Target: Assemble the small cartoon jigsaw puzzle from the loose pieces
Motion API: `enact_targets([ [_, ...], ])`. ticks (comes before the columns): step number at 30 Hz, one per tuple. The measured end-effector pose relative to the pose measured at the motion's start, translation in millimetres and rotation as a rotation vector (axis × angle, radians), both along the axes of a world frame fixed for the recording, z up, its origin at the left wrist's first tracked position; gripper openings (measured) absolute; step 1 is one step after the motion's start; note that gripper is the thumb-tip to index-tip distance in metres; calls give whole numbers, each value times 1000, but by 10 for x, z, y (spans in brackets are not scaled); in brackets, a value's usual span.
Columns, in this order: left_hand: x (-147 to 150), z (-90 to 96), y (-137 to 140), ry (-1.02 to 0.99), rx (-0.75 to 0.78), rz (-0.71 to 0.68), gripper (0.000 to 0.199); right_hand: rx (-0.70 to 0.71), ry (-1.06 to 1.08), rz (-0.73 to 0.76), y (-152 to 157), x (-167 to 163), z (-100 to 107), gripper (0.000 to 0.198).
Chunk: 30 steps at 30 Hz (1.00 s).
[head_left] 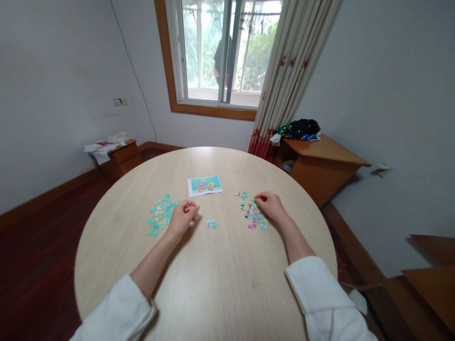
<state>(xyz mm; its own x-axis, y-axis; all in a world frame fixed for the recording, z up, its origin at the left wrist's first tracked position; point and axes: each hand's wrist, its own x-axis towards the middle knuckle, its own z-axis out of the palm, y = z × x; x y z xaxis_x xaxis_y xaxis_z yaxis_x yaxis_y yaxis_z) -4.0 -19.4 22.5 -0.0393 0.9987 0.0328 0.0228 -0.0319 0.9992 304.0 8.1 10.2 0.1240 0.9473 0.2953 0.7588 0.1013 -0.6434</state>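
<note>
Puzzle pieces (255,214) look light, stiff; pinch their edges. Left hand (184,217), tabletop's (213,279) ten o'clock, curls; right hand (271,205), two o'clock, pinches narrowly; whether either holds one, unclear.

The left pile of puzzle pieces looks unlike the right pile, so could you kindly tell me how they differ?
The left pile is mostly teal and pale green, while the right pile mixes in pink, yellow and dark bits. The left pile is more evenly scattered; the right pile bunches densely in part. Both are loose pieces on the round table.
</note>
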Motion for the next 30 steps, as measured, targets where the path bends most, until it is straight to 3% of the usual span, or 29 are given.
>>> enact_targets([
  [7, -4, -6, 2, -8, -15, -1, 25, -47, 164, 87, -36, 76, 31, 20],
  [13, -2, 12, -11, 24, -29, 13, 23, -323, 427, 255, -240, 63, 193, 21],
  [17, -7, 10, -6, 39, -14, 19, 21, -450, 235, 337, -328, 104, 368, 18],
  [21, -16, -4, 5, 43, -8, 22, 21, -562, 105, 391, -339, 155, 412, 16],
  [30, -39, -60, 28, 74, 19, 23, 22, -576, 23, 404, -310, 139, 348, 17],
])
